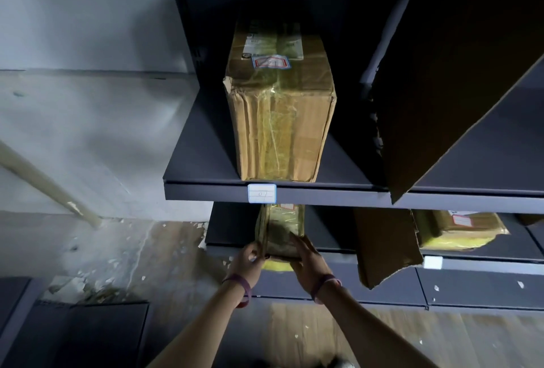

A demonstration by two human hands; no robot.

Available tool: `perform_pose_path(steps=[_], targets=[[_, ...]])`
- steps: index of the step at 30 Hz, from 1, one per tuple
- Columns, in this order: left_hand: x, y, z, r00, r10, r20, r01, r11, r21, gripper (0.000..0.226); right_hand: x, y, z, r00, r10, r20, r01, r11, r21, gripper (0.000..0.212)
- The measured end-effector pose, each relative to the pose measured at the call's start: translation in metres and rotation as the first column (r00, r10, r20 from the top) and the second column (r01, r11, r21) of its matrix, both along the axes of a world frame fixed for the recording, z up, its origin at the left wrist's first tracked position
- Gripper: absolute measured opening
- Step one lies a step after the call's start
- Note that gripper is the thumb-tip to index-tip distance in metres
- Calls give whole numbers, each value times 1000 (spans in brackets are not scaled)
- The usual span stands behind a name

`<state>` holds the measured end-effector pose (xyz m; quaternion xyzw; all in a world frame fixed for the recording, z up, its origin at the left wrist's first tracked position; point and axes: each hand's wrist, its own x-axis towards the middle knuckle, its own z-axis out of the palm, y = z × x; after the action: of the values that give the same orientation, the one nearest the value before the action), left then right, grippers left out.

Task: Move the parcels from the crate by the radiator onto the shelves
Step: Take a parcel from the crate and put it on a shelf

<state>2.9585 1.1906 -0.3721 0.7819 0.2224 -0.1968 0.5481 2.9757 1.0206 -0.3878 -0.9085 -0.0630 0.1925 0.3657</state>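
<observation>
Flanking parcel (pixel 280 230): left hand (pixel 247 260), right hand (pixel 307 263)

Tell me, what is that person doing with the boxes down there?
A person holds a small brown tape-wrapped parcel at the front of the lower dark metal shelf. The left hand grips its left edge and the right hand rests flat against its right side. A big taped cardboard box already stands on the shelf above, and another yellow-taped parcel lies further right on the lower shelf.
</observation>
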Motion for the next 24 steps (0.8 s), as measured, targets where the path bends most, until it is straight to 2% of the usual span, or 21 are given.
perform_pose_path(steps=[3,7,9,12,18,24], targets=[[-20,-1,-3,998,-63,-14,64,996,69,23,-15,-6,-2,999,-47,-27,47,999,-4,69],[-52,-1,-9,965,-263,10,249,927,279,50,-47,-18,-10,991,-123,49,126,991,-49,53],[-60,0,-12,921,-389,35,352,864,359,53,-60,-24,-17,996,-40,84,51,990,-134,47],[-54,0,-15,867,-496,49,427,789,442,58,-64,-24,-21,997,83,8,-79,972,-220,57],[-27,2,-14,830,-557,22,456,702,547,67,-34,-13,-8,993,115,24,-107,971,-213,71],[0,1,-12,827,-562,-29,476,671,568,68,-4,-8,-2,993,113,-32,-117,951,-287,68]])
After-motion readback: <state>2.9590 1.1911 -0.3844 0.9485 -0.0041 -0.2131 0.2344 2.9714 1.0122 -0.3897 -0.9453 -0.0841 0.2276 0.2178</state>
